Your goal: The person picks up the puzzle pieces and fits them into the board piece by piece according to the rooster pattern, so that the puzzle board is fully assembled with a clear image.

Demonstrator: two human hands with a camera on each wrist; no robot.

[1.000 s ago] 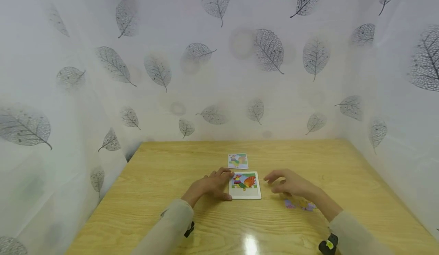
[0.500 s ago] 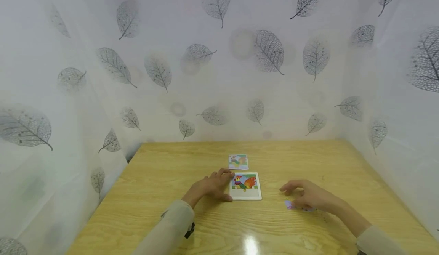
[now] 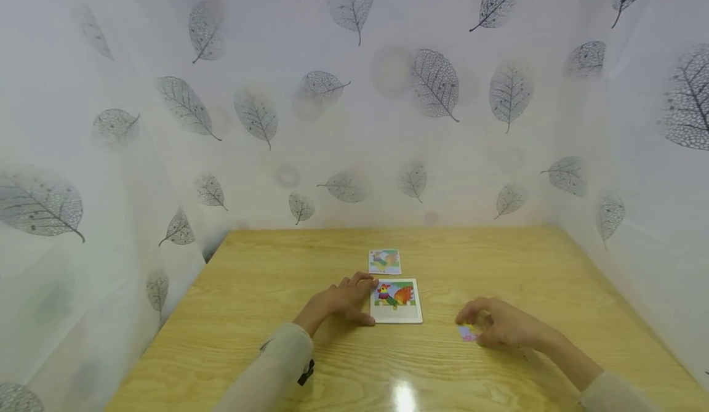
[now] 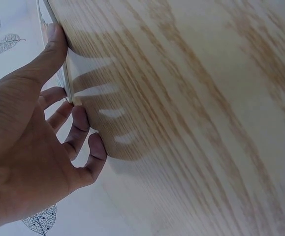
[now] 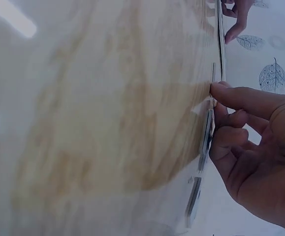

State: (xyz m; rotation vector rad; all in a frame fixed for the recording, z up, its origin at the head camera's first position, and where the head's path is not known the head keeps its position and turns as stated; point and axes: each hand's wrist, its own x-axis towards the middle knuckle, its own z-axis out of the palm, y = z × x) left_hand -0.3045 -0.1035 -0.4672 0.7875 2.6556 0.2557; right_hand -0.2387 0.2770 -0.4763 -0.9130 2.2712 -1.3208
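A white-framed jigsaw puzzle board with a colourful rooster picture lies on the table; its lower strip is bare. My left hand holds the board's left side, thumb near the front corner and index finger at the far one. In the left wrist view the left thumb lies along the board's edge, the other fingers curled by the tabletop. To the right, my right hand pinches a pink and yellow puzzle piece between thumb and fingertips, low at the table. Other loose pieces lie under this hand.
Behind the board lies a square card with the same rooster picture, paler. The wooden table meets a leaf-patterned white curtain at the back and sides. Light glares off the table's front.
My right hand has moved from beside the board rightward and toward me, down to the loose pieces, and its fingers have closed on one. The left hand stays on the board.
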